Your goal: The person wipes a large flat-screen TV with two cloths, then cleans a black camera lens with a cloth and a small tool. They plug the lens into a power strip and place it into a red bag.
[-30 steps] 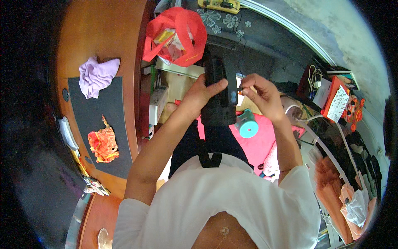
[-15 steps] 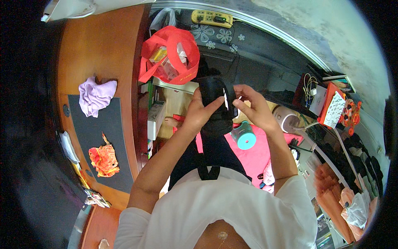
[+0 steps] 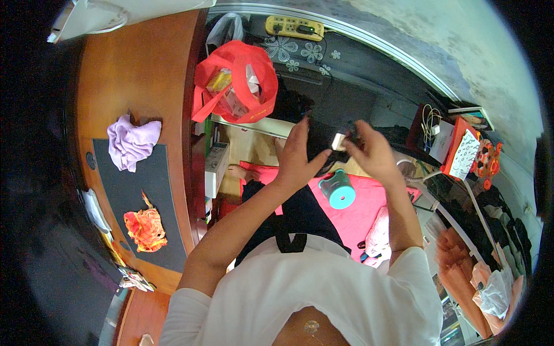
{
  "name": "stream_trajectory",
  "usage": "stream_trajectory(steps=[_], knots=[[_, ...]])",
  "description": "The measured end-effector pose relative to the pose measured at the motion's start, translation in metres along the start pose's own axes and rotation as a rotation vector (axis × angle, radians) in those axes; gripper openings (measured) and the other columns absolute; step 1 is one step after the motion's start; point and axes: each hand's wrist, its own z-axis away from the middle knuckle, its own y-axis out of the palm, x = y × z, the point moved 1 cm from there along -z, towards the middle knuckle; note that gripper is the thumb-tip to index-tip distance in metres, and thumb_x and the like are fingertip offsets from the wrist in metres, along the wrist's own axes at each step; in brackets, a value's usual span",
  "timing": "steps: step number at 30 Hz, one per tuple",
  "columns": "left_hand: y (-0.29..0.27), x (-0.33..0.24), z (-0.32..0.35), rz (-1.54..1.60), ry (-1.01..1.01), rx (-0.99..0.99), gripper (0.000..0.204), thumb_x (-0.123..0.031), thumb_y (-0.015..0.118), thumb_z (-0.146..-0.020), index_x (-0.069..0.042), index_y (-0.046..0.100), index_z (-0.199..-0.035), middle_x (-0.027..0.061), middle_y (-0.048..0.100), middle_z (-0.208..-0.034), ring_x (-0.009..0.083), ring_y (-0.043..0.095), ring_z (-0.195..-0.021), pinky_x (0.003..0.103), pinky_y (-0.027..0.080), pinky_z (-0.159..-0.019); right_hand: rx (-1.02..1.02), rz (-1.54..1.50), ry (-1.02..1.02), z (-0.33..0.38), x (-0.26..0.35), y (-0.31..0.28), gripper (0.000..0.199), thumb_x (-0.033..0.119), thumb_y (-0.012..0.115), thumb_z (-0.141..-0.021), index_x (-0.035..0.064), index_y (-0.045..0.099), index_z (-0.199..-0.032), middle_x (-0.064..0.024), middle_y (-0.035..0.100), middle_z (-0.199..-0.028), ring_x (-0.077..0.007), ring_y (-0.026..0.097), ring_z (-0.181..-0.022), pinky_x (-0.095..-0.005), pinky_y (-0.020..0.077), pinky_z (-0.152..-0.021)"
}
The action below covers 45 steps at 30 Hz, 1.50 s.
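In front of my body, both hands are at a dark black item (image 3: 323,137). It blends with the dark surface behind it, so its kind and full outline are hard to make out. My left hand (image 3: 293,161) grips its left side, with the thumb stretched across toward the middle. On the right, my right hand (image 3: 374,154) has its thumb and fingers closed on the item's edge. A small white piece (image 3: 339,142), perhaps a tag, shows between the two thumbs. Below the hands stands a clear container with a turquoise lid (image 3: 342,198).
A red bag (image 3: 262,75) with packages stands beyond my left hand, near a yellow power strip (image 3: 294,27). On the wooden desk (image 3: 138,63) lie a lilac cloth (image 3: 134,141) and an orange cloth (image 3: 145,229). A pink mat (image 3: 358,222) covers floor below.
Both hands have shifted right with the black item, and my left hand's fingers have spread further. The item's shape has changed, and its white part now shows as a small block by my right thumb.
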Motion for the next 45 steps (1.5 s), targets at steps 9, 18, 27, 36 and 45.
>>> stream_trajectory(steps=[9, 18, 27, 36, 45], knots=[[-0.002, 0.004, 0.011, 0.026, -0.009, 0.076, 0.073, -0.014, 0.071, -0.084, -0.006, 0.037, -0.148, 0.0216, 0.048, -0.135, 0.0368, 0.047, -0.125, 0.044, 0.038, -0.107, -0.784, 0.244, 0.016, -0.004, -0.044, -0.096, 0.030, 0.020, 0.067, -0.094, 0.0026, 0.055, -0.115, -0.0212, 0.069, -0.090, -0.0361, 0.068, -0.072, -0.0392, 0.0515, -0.063], [-0.008, 0.028, 0.019, 0.128, -0.155, 0.067, 0.039, -0.008, 0.068, -0.085, -0.003, 0.060, -0.123, 0.0187, 0.061, -0.119, 0.0349, 0.057, -0.114, 0.042, 0.041, -0.103, -0.497, 0.060, -0.069, -0.130, -0.073, 0.025, 0.033, 0.022, 0.070, -0.090, 0.0017, 0.054, -0.111, -0.0253, 0.065, -0.090, -0.0454, 0.064, -0.082, -0.0489, 0.0505, -0.068], [-0.033, 0.031, 0.016, 0.114, -0.205, -0.029, 0.032, -0.003, 0.064, -0.087, -0.002, 0.062, -0.119, 0.0161, 0.064, -0.110, 0.0279, 0.064, -0.100, 0.036, 0.051, -0.089, -0.555, 0.119, -0.199, -0.235, -0.049, 0.089, 0.032, 0.022, 0.069, -0.090, 0.0031, 0.054, -0.112, -0.0242, 0.065, -0.090, -0.0451, 0.063, -0.086, -0.0497, 0.0491, -0.070], [-0.040, 0.037, 0.022, 0.219, -0.283, -0.097, 0.023, -0.003, 0.061, -0.092, 0.000, 0.065, -0.114, 0.0128, 0.066, -0.108, 0.0215, 0.067, -0.099, 0.031, 0.053, -0.086, -0.511, 0.108, -0.106, -0.246, -0.069, 0.090, 0.032, 0.025, 0.069, -0.089, 0.0050, 0.051, -0.106, -0.0224, 0.065, -0.096, -0.0446, 0.061, -0.093, -0.0536, 0.0486, -0.078], [-0.054, 0.078, 0.029, 0.758, -0.770, -0.462, 0.049, -0.014, 0.063, -0.094, -0.006, 0.045, -0.138, 0.0096, 0.058, -0.124, 0.0217, 0.058, -0.112, 0.037, 0.047, -0.100, -0.536, 0.005, -0.061, -0.245, -0.098, 0.098, 0.044, 0.024, 0.071, -0.088, 0.0078, 0.053, -0.125, -0.0223, 0.067, -0.097, -0.0419, 0.065, -0.092, -0.0493, 0.0509, -0.079]])
